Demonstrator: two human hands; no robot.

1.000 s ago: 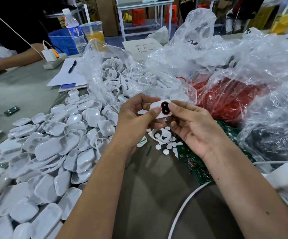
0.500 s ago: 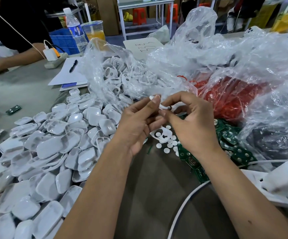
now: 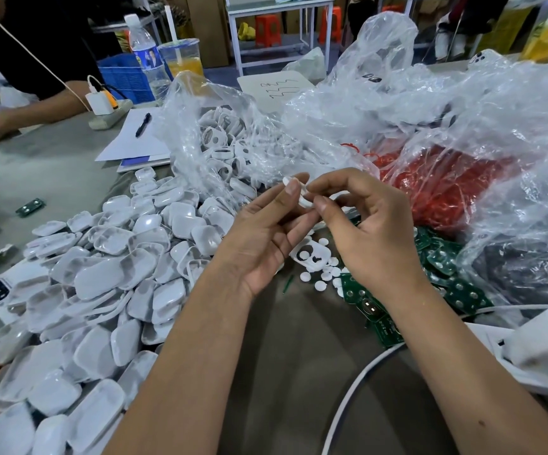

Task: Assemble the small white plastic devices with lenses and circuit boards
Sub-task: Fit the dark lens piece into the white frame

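You are holding a small white plastic shell [image 3: 302, 195] up between both hands, above the table: your left hand [image 3: 262, 238] is pinching its near edge with thumb and forefinger curled onto it, and your right hand [image 3: 369, 229] is pinching the other side, its thumb and forefinger closing on the piece while the remaining fingers are curling loosely behind. The shell is showing edge-on, so you cannot tell from here what is fitted inside it. Directly beneath your hands, another white housing with two round openings [image 3: 310, 256] is lying flat on the grey table [image 3: 36, 172], with small white round discs [image 3: 320, 284] scattered just beside it. Under and to the right of your right wrist, green circuit boards [image 3: 367, 307] are lying in a loose heap. To the left of your left forearm, a large pile of white plastic covers [image 3: 102, 274] is spreading across the table. Beyond your fingertips, a clear plastic bag of white ring-shaped parts [image 3: 220, 142] is sitting open, and to the right of your right hand a clear bag holding red parts [image 3: 446, 188] is resting. A white cable [image 3: 348, 399] is curving between your forearms.
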